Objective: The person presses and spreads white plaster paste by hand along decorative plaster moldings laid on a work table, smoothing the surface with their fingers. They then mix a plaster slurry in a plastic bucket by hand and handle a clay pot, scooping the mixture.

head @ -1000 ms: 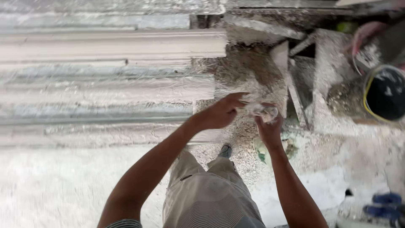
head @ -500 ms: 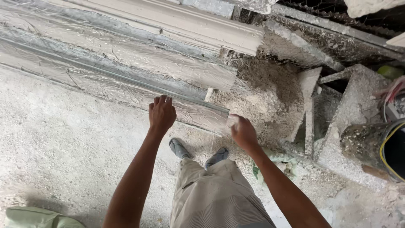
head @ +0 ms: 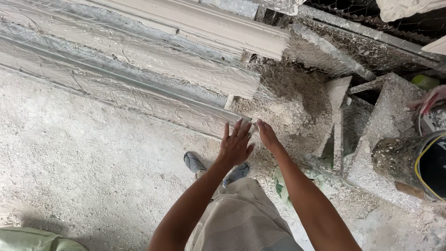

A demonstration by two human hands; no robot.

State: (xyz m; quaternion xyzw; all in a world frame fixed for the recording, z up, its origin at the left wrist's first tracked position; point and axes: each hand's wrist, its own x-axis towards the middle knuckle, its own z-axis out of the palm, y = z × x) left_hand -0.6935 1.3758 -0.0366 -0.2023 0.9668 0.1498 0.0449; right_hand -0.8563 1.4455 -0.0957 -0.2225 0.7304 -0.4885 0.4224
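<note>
Long plaster-coated moulding strips (head: 153, 100) with fibre strands lie side by side on the ground ahead of me. My left hand (head: 235, 145) is flat with fingers spread, hovering at the near end of the closest strip. My right hand (head: 268, 135) reaches beside it, fingers together, touching that same end. Neither hand holds anything. A pile of crumbly white plaster (head: 297, 109) lies just past my right hand.
A finished cream moulding (head: 209, 23) lies at the back. Plaster-crusted boards (head: 381, 139) and a dark bucket with a yellow rim (head: 429, 167) stand at the right. My feet in grey shoes (head: 193, 162) stand on the dusty floor. A green sack (head: 28, 239) lies bottom left.
My left hand has moved right from a fist on the strip to an open palm at its end. My right hand has shifted slightly forward. The view has tilted.
</note>
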